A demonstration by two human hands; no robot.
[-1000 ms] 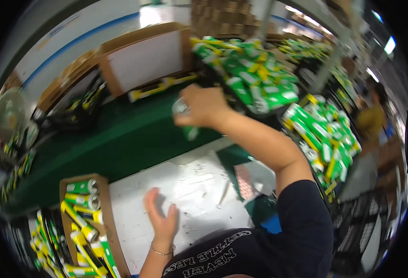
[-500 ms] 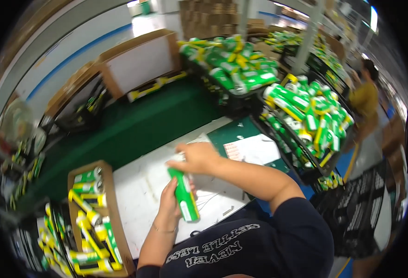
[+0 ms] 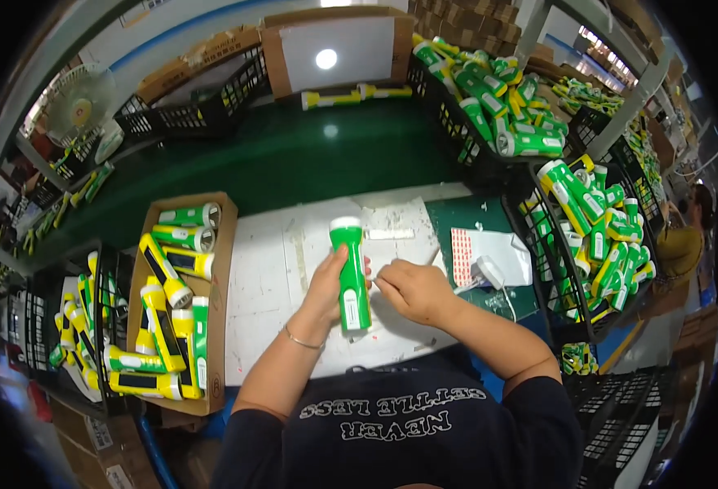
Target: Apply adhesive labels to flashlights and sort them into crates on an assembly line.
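My left hand (image 3: 326, 281) is wrapped round a green and white flashlight (image 3: 352, 285), its white-rimmed head pointing away from me. Close to the flashlight's right side, my right hand (image 3: 408, 287) is closed in a pinch. Whatever its fingertips may hold is too small to make out. A white plug-in charger (image 3: 489, 270) with a thin cord lies just beyond the right wrist. On the white panel (image 3: 359, 50) at the back, a round bright spot shines.
A cardboard box (image 3: 222, 277) of green and yellow flashlights stands at left, beside a black crate (image 3: 102, 326). Heaped flashlight crates (image 3: 530, 204) line the right. Beyond the white work board (image 3: 265, 326) runs a green surface (image 3: 237, 167), with two yellow flashlights (image 3: 334, 99) by the panel.
My right hand has left the flashlight's head and come down by its side. The view has shifted, and the bright spot and charger now show.
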